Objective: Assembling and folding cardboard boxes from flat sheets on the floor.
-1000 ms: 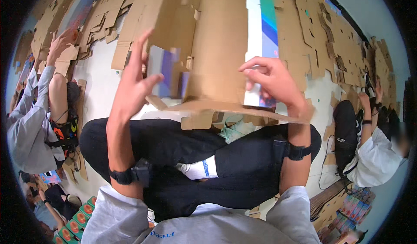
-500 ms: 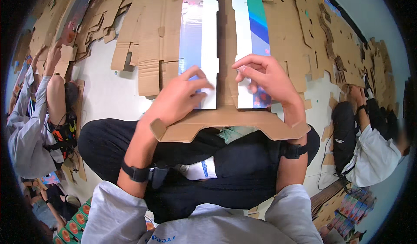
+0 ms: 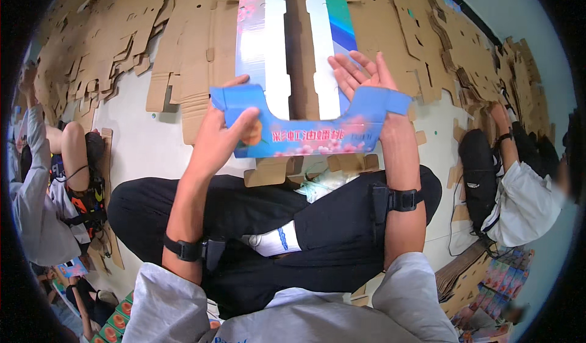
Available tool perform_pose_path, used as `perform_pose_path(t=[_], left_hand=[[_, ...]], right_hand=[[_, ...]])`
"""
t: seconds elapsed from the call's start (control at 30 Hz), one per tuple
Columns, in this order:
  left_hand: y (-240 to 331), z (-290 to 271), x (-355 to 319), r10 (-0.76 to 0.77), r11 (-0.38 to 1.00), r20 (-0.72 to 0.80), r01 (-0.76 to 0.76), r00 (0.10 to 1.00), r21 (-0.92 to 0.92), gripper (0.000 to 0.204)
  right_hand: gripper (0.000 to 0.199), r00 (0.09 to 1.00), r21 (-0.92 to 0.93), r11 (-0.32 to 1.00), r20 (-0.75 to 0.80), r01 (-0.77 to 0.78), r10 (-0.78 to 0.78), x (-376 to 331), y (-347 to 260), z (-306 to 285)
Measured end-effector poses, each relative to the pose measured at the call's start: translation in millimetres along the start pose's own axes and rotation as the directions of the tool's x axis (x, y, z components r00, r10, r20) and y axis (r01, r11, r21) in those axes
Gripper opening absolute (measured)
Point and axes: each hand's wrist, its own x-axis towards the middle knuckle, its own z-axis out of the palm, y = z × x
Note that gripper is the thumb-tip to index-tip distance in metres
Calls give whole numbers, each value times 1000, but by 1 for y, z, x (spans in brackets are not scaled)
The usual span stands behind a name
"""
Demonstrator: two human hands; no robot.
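The printed box blank [image 3: 297, 108] has been turned since half a second ago, so its blue, flower-printed face now shows where brown cardboard faced up before.

A person sits cross-legged on a pale floor [image 3: 140, 141], holding the blank up over their lap. The left hand [image 3: 227, 137] grips the blank's left flap, thumb pressed on the blue front and fingers curled behind. The right hand [image 3: 366, 80] is spread open, palm up, fingers loose, resting against the right flap rather than clasping it. Two long white-edged panels stretch away from the person. Flat brown cardboard cutouts [image 3: 183, 32] cover the far floor (dozens, overlapping). Other people sit at the far left [image 3: 36, 209] and right [image 3: 519, 190].
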Motion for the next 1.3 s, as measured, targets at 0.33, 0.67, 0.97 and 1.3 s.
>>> perform_pose_path(t=[0.33, 0.67, 0.97, 1.3], left_hand=[[-29, 27, 18, -278, 960, -308, 250, 910, -128, 50], [-12, 36, 7, 43, 990, -374, 11, 926, 143, 41], [-24, 30, 17, -199, 972, -256, 157, 946, -175, 46], [-18, 26, 20, -184, 930, -185, 110, 965, -351, 46]], right_hand=[[28, 678, -946, -311, 284, 86, -677, -30, -7, -14], [24, 847, -957, -239, 260, 164, -463, -39, -5, 12], [23, 784, -903, -396, 364, 165, -503, -29, 9, 9], [28, 710, -883, -459, 384, 96, -590, -18, 14, 14]])
